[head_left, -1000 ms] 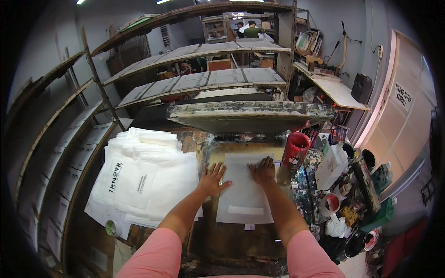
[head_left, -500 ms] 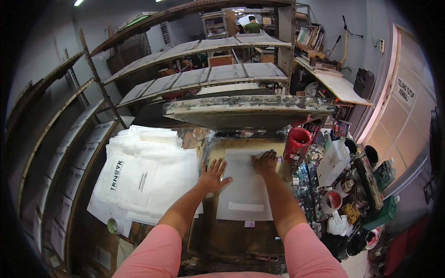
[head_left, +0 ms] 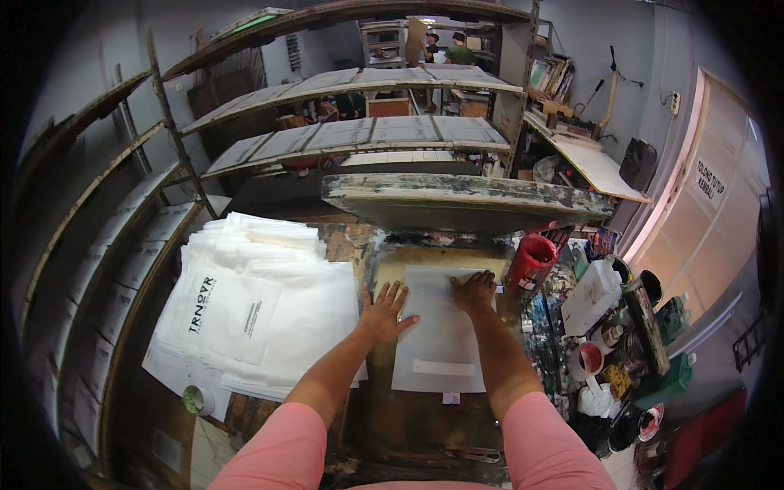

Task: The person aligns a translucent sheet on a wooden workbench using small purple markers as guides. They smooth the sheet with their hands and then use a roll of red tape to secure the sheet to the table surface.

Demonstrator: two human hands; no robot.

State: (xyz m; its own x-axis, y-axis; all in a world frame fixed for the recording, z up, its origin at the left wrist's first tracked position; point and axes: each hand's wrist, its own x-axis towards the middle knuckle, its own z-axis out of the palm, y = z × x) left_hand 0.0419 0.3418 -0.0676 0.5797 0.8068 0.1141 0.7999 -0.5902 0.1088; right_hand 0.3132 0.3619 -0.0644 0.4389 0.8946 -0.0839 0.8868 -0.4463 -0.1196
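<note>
A translucent white plastic bag (head_left: 438,343) lies flat on the brown work board (head_left: 382,408), with a pale strip across its near end. My left hand (head_left: 384,312) rests at the bag's left edge, fingers spread and thumb over the edge. On the bag's far right corner lies my right hand (head_left: 474,291), palm down with its fingers apart. Neither hand grips anything. Behind the bag, a paint-crusted screen frame (head_left: 465,194) stands raised and tilted. To the left is a large stack of white bags (head_left: 310,327), the top one printed in dark ink.
A red ink container (head_left: 532,260) stands right of the board. Beyond it crowd a white jerrycan (head_left: 590,296), several ink tubs and a green bottle (head_left: 665,381). A small cup (head_left: 198,399) sits near the stack. Racks (head_left: 367,149) hold laid-out bags; people are in the far background.
The whole view has turned slightly. My hands stay on the bag in nearly the same places, and the right fingers look a little more spread.
</note>
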